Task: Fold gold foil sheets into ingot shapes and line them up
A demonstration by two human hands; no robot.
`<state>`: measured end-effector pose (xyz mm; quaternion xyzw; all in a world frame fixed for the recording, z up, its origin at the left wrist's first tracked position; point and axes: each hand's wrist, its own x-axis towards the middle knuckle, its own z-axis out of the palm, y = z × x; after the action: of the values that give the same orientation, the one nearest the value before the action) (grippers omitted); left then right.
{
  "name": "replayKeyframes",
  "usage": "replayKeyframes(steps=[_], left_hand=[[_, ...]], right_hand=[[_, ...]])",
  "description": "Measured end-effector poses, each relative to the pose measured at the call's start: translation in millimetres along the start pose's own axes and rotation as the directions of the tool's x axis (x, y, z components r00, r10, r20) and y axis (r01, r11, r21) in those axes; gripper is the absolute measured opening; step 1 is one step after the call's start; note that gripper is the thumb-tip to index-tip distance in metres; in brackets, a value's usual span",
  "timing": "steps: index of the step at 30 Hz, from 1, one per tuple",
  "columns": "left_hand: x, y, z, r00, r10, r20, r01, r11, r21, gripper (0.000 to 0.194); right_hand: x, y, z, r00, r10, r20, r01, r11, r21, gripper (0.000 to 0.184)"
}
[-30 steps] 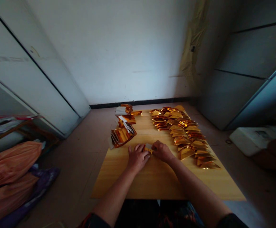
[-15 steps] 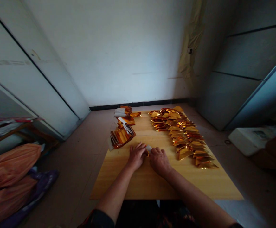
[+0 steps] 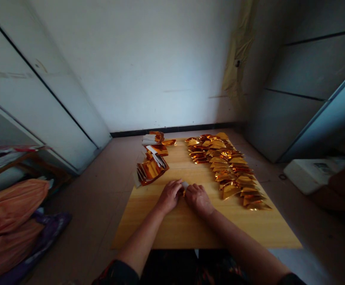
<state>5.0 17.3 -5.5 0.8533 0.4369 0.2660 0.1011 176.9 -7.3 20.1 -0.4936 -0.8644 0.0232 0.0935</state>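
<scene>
Board (image 3: 184, 233): carries it all
Folded gold pieces (image 3: 219, 160): many done, rows at right
Foil sheets (image 3: 153, 169): stacks left, seemingly unworked
Right hand (image 3: 199, 198): narrow, pinching paper
Left hand (image 3: 169, 196): likewise
Paper (image 3: 184, 185): between hands, seemingly unfinished (mostly hidden)

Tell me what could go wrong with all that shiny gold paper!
The small piece held by the left hand and right hand looks thin, so it might crease wrong or rip. The loose stack of sheets sits right at the left edge of the table, so a bump could make it slide off. The folded pieces stand in crowded rows, so the right arm might knock some over.
</scene>
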Motion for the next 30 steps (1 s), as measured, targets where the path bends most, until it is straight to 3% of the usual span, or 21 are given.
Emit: replayKeyframes(steps=[7,13,18,24,30], left_hand=[[-0.2,1.3,-2.8,0.999,-0.015,-0.029,0.015,1.000,0.014,0.023],[-0.6,5.0,-9.5,0.998,-0.027,0.057,0.022,0.996,0.088,0.026],[-1.6,10.2,-19.5,0.993,-0.035,0.111,0.021,0.991,0.129,0.027],[-5.6,13.9,-18.5,0.993,-0.036,0.111,0.021,0.991,0.136,0.025],[-7.1,12.6,-20.0,0.990,-0.032,0.134,0.014,0.991,0.132,0.024]], right_hand=[[-0.4,0.2,5.2,1.000,0.002,-0.028,-0.002,1.000,0.009,0.023],[-5.0,-12.0,6.7,0.997,0.045,-0.056,-0.043,0.999,0.028,0.020],[-7.3,-21.1,6.5,0.999,0.000,-0.054,0.003,0.998,0.068,0.020],[-5.8,15.8,-4.2,0.986,-0.167,-0.004,0.163,0.958,0.237,0.015],[-7.4,40.4,-13.2,0.982,-0.189,0.026,0.176,0.951,0.254,0.019]])
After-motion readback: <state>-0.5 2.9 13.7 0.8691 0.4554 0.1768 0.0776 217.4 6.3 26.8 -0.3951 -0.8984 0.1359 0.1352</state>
